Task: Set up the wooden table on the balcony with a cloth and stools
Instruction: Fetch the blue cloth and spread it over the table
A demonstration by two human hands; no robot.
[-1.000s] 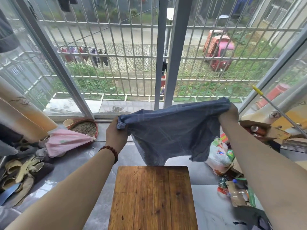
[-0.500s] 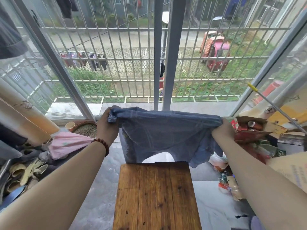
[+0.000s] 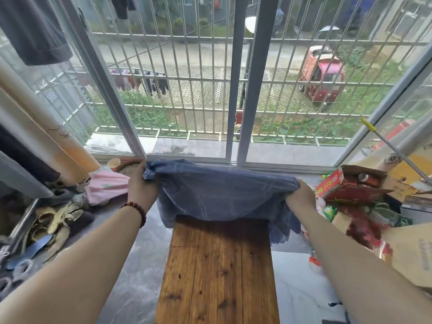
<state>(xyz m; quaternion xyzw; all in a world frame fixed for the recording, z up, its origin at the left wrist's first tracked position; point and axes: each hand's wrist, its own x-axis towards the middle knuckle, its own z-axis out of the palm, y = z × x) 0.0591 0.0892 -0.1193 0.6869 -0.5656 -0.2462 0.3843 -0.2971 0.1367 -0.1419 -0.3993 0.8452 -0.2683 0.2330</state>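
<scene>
**Blue cloth held stretched over the table's far end**

The left hand (image 3: 140,187) grasps one bunched corner of the blue cloth (image 3: 222,192); the right hand (image 3: 300,195) grips the opposite corner. The cloth hangs spread between them, its lower edge draping over the far end of the wooden table (image 3: 218,272). A bead bracelet (image 3: 135,210) circles the left wrist. A pink fabric bundle (image 3: 102,187) lies to the left, a red carton (image 3: 336,185) to the right.
</scene>
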